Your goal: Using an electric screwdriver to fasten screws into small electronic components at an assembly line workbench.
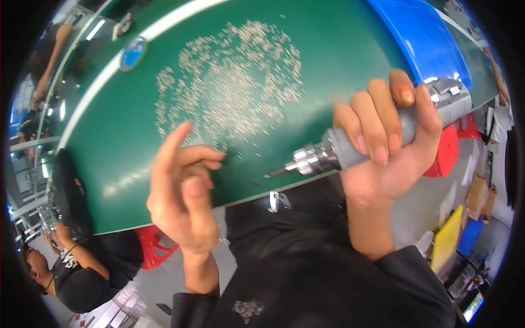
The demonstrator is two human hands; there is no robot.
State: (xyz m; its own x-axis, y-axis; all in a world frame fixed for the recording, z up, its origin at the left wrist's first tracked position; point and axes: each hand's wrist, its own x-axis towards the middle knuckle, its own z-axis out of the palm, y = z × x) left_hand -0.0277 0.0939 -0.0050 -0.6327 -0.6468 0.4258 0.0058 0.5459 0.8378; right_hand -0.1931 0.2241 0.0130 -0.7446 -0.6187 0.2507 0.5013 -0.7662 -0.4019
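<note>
From my feed, the grey handheld tool [340,150] hangs over the surface's [123,180] near edge, my right hand's [385,145] fingers wrapped round it. I'd hold its tip clear of my left hand [183,199], fingers loosely parted, seemingly empty. Metal bits [229,95] lie beyond; a blue bin [429,41] limits room rightward.

Hand tool [345,155]: grey, silver chuck [309,158], slants with thin bit [278,172] leftward. Small silvery pieces [229,93]: loose, lie widely scattered beyond bit.
</note>
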